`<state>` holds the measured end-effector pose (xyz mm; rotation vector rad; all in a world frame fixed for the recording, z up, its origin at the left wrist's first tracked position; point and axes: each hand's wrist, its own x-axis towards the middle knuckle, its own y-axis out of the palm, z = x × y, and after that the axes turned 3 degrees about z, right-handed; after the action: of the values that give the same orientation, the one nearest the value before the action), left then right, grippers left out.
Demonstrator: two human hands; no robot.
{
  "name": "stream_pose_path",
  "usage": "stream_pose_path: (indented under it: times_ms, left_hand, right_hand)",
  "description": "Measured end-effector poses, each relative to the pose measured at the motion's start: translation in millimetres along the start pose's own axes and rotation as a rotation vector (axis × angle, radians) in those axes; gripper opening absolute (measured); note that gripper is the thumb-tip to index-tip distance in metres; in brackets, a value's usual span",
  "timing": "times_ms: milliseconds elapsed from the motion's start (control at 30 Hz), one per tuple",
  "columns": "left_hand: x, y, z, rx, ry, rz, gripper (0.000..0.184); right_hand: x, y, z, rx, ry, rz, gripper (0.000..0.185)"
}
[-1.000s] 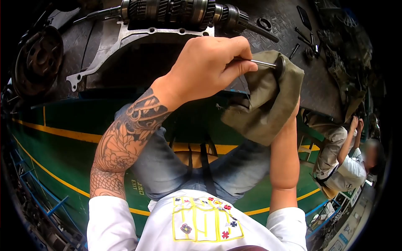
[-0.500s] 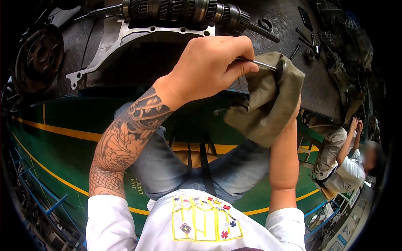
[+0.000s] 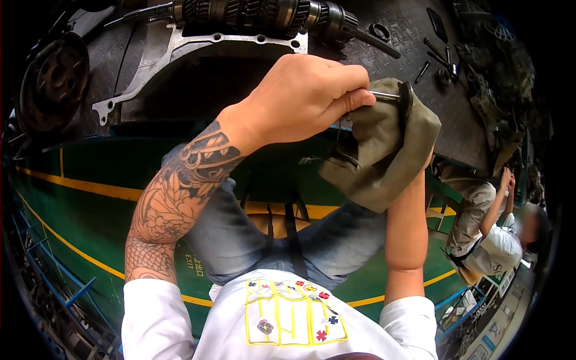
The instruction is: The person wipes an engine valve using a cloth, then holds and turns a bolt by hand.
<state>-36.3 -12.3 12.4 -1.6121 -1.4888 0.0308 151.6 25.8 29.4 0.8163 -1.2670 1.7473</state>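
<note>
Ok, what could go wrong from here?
The left hand pinches the metal rod by its stem, so a slip could drop it, perhaps onto the green floor. The cloth mostly hides the right hand, so a poor grip there might go unnoticed. A loose thread hangs off the cloth's edge and could catch on something.

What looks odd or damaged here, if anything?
Only one small thing: the cloth looks frayed, with pale loose threads sticking out toward the left of the picture, unlike its smoother folds. The disc-ended rod in the left hand shows no obvious damage, and I see no spill.
</note>
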Motion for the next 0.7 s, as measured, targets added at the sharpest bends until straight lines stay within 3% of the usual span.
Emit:
stream_pose_path:
  times_ms: [233, 333, 467, 700]
  left_hand:
    - [-0.9, -1.8, -0.6, -0.028, -0.050, 0.085, 0.030]
    - [0.1, 0.7, -0.6, -0.323, -0.170, 0.143, 0.037]
    - [2.1, -8.9, -1.7, -0.866, -0.524, 0.387, 0.042]
    - [-0.1, -9.3, 5.8, -0.656, -0.409, 0.285, 0.027]
  right_hand:
    - [0.3, 2.5, 2.4, 0.001, -0.037, -0.015, 0.067]
    - [-2.2, 8.8, -11.2, 0.054, -0.148, -0.071, 0.065]
    - [-2.0, -1.5, 1.6, 0.053, 0.007, 0.097, 0.065]
    - [-13.8, -5.8, 0.5, 0.169, 0.243, 0.219, 0.063]
